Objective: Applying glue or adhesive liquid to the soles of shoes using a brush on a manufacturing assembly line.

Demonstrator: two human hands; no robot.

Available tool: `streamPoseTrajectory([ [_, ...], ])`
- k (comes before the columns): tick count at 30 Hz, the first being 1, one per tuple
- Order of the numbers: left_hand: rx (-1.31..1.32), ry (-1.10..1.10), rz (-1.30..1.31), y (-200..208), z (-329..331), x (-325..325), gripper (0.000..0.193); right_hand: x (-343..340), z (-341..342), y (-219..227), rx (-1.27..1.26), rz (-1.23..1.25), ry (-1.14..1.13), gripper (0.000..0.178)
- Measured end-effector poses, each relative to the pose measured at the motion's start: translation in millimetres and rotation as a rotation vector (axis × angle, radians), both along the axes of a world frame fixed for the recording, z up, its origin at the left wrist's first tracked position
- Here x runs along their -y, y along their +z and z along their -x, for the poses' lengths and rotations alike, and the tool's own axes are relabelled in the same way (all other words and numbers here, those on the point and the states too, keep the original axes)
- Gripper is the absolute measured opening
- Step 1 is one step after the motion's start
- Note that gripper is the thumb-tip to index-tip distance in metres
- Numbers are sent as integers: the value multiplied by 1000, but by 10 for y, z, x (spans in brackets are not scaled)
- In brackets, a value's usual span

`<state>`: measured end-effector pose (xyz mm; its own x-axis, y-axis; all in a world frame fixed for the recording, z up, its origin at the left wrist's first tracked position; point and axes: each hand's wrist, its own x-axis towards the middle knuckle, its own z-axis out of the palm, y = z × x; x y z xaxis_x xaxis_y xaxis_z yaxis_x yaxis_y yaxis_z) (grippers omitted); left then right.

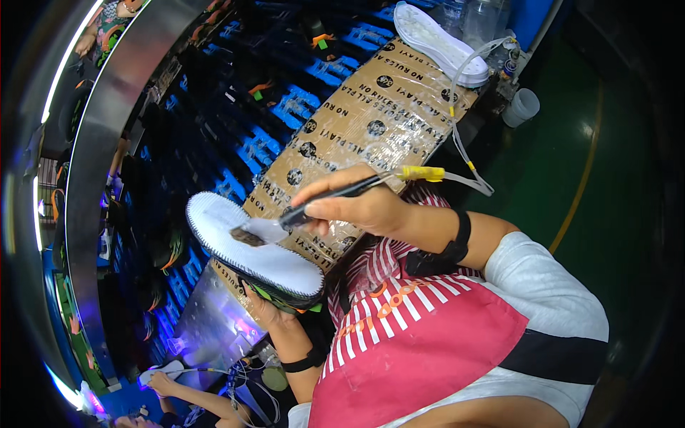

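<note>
Right hand (pixel 372 210), closed around a brush (pixel 339 194) — from my remote post I see its bristles over the white underside of a shoe (pixel 275 262), at eight o'clock. At seven, the left hand (pixel 264 308) grips that shoe from below, fingers partly hidden. Cardboard (pixel 342 135) spreads towards one o'clock — a loose sole (pixel 439 44) lies at its far end.

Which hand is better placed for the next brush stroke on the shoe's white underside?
Right, most likely: the right hand grips the black-handled brush, its bristles over the white underside. The left hand is occupied holding the shoe, so it seems better used there.
</note>
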<state>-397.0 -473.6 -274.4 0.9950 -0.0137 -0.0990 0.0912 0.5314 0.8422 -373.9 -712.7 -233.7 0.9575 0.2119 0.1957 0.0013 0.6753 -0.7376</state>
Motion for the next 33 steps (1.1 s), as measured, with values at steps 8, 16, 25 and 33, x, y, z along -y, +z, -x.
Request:
streamPoseTrajectory([
  [8, 182, -174, 123, 276, -39, 605, 49, -410, -71, -262, -359, -140, 3, 28],
  [16, 71, 109, 218, -58, -227, 168, 40, -498, 135, -142, -258, 159, -175, 26],
  [25, -32, -63, 445, 28, -217, -235, 48, -310, 109, -112, -262, 278, -36, 20],
  [33, 168, 242, -446, 369, -868, -874, 34, 118, 43, -302, -361, 199, -260, 20],
])
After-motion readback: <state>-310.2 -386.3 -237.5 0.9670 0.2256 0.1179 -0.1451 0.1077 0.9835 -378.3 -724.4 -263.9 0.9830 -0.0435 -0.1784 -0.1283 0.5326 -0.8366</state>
